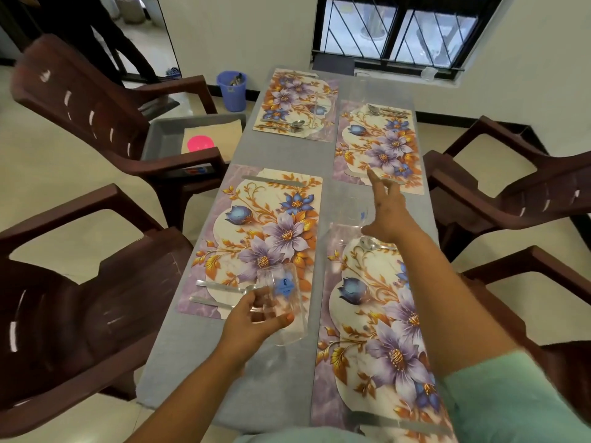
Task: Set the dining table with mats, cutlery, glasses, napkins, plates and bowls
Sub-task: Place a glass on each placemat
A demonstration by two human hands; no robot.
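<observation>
A narrow table (281,158) is covered by a grey cloth. Four floral mats (256,238) are laid on it in two rows. A clear glass (353,212) is stood on the cloth between the two right-hand mats

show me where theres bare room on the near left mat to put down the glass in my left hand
The near left mat is bare across its flowered middle, between the knife at its far edge and the cutlery at its near edge. The near corner is crowded: cutlery, the left hand and its glass.

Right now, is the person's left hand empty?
No, the left hand holds a clear glass above the near left mat.
</observation>
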